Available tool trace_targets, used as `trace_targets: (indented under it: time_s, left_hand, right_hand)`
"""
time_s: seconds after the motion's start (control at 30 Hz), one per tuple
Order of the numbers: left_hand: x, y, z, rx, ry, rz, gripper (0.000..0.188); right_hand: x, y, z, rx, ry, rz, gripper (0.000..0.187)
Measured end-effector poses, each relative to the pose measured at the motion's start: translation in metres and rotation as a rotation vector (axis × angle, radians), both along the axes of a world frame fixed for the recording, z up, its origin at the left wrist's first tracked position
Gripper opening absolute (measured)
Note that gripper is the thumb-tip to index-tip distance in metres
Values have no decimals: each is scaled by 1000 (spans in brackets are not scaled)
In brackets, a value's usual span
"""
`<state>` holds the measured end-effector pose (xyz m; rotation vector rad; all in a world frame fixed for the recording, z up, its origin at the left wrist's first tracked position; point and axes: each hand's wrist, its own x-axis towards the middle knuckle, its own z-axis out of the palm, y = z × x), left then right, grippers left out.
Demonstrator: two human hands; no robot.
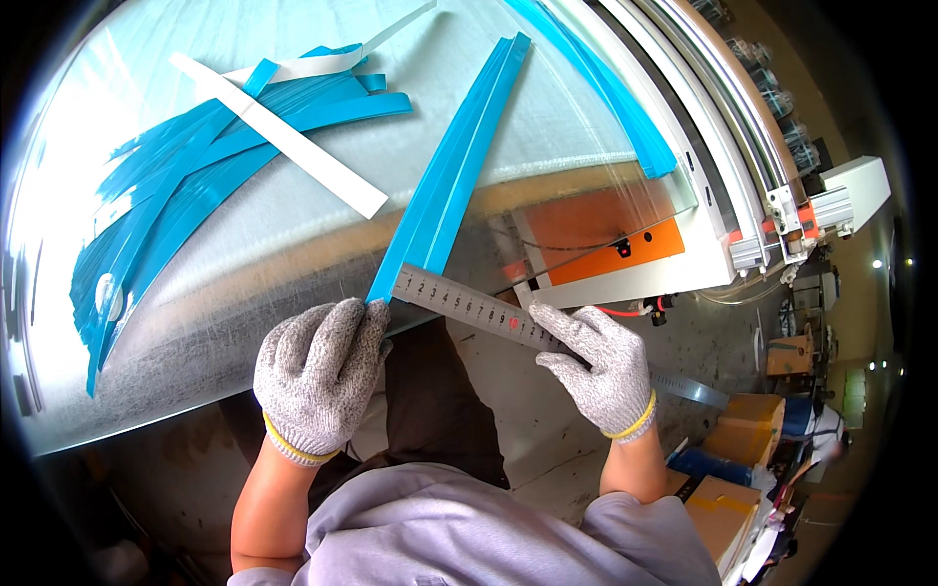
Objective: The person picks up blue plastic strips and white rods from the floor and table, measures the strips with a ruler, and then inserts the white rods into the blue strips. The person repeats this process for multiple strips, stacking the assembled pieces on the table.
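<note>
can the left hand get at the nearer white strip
Probably yes: nothing lies over the white strip's near end, though the left hand would likely need to release the blue strip first.

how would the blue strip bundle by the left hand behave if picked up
The blue strip bundle would probably sag, being long and thin, if the left hand lifted just its near end. It may slide apart: its near ends sit unevenly and no tie shows. Its smooth-looking surface could make it slippery.
</note>
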<state>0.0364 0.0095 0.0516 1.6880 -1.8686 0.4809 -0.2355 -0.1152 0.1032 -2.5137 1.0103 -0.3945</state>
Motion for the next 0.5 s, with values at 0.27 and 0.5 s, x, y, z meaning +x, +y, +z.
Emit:
trace_targets:
  time_s: [0.27, 0.5]
  left_hand:
    - [1, 0, 0, 2, -9, -1, 40]
    - [0, 0, -2, -6, -1, 7, 40]
  right_hand:
    - [-1, -4, -11, -68, -49, 13, 49]
    - [-2, -6, -12, -67, -45, 22, 49]
